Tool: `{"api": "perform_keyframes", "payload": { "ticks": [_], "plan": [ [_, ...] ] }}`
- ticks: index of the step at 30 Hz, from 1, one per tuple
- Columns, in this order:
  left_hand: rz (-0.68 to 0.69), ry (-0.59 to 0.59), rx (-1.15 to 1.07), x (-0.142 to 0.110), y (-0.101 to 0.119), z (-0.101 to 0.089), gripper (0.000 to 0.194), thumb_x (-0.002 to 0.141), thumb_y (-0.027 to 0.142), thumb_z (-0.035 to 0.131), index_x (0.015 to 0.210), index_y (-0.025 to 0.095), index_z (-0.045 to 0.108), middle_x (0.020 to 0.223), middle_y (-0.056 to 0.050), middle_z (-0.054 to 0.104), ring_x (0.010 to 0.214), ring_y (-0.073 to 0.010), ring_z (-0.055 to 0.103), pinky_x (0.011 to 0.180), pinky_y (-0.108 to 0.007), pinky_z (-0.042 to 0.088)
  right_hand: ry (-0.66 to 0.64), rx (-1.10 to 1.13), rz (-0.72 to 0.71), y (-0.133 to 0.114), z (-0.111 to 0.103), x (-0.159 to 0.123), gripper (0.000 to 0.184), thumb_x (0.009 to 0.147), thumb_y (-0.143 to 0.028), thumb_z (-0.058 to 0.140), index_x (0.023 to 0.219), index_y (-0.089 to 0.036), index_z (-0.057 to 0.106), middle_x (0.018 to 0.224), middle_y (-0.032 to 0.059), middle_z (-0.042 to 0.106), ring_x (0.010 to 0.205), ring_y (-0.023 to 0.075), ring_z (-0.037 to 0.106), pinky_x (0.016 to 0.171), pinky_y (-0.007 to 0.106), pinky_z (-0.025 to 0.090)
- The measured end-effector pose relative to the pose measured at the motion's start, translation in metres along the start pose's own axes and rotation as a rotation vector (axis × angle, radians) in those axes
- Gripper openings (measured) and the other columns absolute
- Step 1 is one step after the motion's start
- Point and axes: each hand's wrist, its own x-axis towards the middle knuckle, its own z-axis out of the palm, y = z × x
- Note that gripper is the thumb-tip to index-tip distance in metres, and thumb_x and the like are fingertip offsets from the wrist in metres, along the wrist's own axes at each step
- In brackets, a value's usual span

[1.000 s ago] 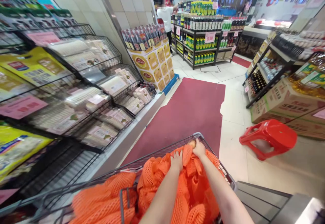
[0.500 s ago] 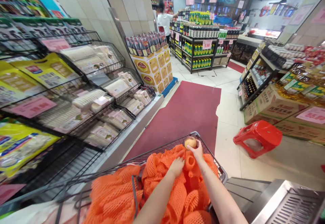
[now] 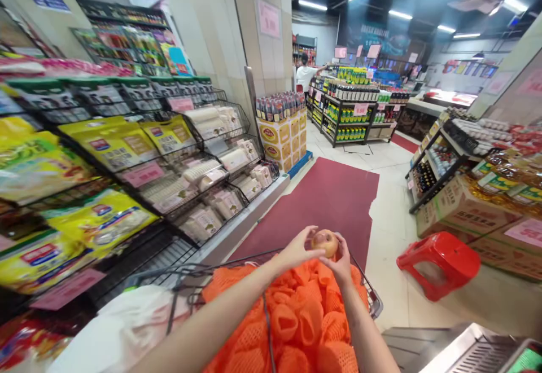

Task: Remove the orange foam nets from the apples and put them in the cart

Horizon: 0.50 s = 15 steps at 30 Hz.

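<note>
The left hand [image 3: 297, 249] and the right hand [image 3: 341, 267] grasp the round fruit [image 3: 325, 241] between them, one from each side, probably to keep it steady over the far end of the cart [image 3: 376, 307]; the orange foam nets [image 3: 307, 308] (soft, it seems) lie heaped just below, perhaps for easy reach.

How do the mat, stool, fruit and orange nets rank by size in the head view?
Largest to smallest:
1. Mat and orange nets: too alike to rank; the nets are nearer the camera, and both are partly hidden.
2. Stool.
3. Fruit, clearly smallest.
</note>
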Motion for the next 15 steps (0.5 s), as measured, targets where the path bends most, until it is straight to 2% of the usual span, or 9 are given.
{"api": "perform_keyframes", "payload": {
  "ticks": [1, 3, 7, 9, 11, 13, 15],
  "plan": [
    [0.082, -0.042, -0.061, -0.023, 0.014, -0.004, 0.079, 0.073, 0.035, 0.082, 0.14, 0.018, 0.044, 0.145, -0.014, 0.052, 0.126, -0.0234, 0.057, 0.1, -0.03, 0.051, -0.011, 0.034, -0.043, -0.017, 0.01, -0.01, 0.092, 0.061, -0.055, 0.09, 0.132, -0.021, 0.043, 0.135, 0.0175, 0.058, 0.124, 0.0318, 0.059, 0.107, 0.045, 0.048],
    [0.177, -0.051, -0.122, -0.067, 0.034, -0.012, 0.081, 0.069, 0.033, 0.085, 0.137, 0.019, 0.043, 0.139, -0.014, 0.055, 0.123, -0.0242, 0.058, 0.101, -0.033, 0.05, -0.028, 0.07, -0.107, -0.052, 0.033, -0.031, 0.093, 0.062, -0.056, 0.09, 0.135, -0.021, 0.043, 0.134, 0.0168, 0.058, 0.123, 0.0309, 0.06, 0.106, 0.043, 0.049],
    [0.181, 0.032, -0.145, -0.136, 0.048, -0.043, 0.077, 0.066, 0.029, 0.085, 0.131, 0.02, 0.044, 0.129, -0.011, 0.059, 0.109, -0.0214, 0.063, 0.091, -0.031, 0.053, -0.118, -0.092, -0.11, -0.124, 0.085, -0.076, 0.09, 0.071, -0.049, 0.086, 0.145, -0.022, 0.041, 0.142, 0.0154, 0.055, 0.13, 0.029, 0.056, 0.111, 0.042, 0.046],
    [0.184, 0.004, -0.183, -0.166, 0.043, -0.07, 0.076, 0.065, 0.032, 0.086, 0.128, 0.019, 0.044, 0.125, -0.011, 0.06, 0.105, -0.0209, 0.064, 0.086, -0.03, 0.053, -0.184, -0.273, -0.106, -0.154, 0.11, -0.103, 0.095, 0.075, -0.044, 0.084, 0.154, -0.023, 0.035, 0.153, 0.0141, 0.046, 0.141, 0.029, 0.046, 0.118, 0.046, 0.037],
    [0.185, -0.015, -0.184, -0.199, 0.031, -0.102, 0.075, 0.065, 0.038, 0.086, 0.124, 0.018, 0.045, 0.121, -0.011, 0.061, 0.103, -0.0204, 0.063, 0.085, -0.03, 0.052, -0.205, -0.461, -0.1, -0.173, 0.134, -0.136, 0.097, 0.078, -0.041, 0.081, 0.159, -0.026, 0.03, 0.16, 0.0115, 0.037, 0.148, 0.0292, 0.036, 0.123, 0.05, 0.029],
    [0.172, -0.011, -0.149, -0.235, 0.013, -0.136, 0.073, 0.065, 0.042, 0.085, 0.122, 0.017, 0.046, 0.122, -0.011, 0.061, 0.103, -0.0203, 0.063, 0.086, -0.03, 0.051, -0.219, -0.614, -0.041, -0.175, 0.156, -0.181, 0.091, 0.08, -0.039, 0.079, 0.158, -0.028, 0.034, 0.159, 0.0094, 0.039, 0.148, 0.0301, 0.036, 0.122, 0.053, 0.028],
    [0.132, -0.029, -0.099, -0.276, -0.01, -0.168, 0.072, 0.066, 0.044, 0.083, 0.121, 0.017, 0.047, 0.124, -0.011, 0.061, 0.104, -0.0209, 0.063, 0.088, -0.031, 0.051, -0.275, -0.748, 0.096, -0.161, 0.182, -0.238, 0.087, 0.077, -0.036, 0.079, 0.156, -0.027, 0.041, 0.155, 0.0115, 0.046, 0.144, 0.033, 0.042, 0.12, 0.054, 0.031]
  ]
}}
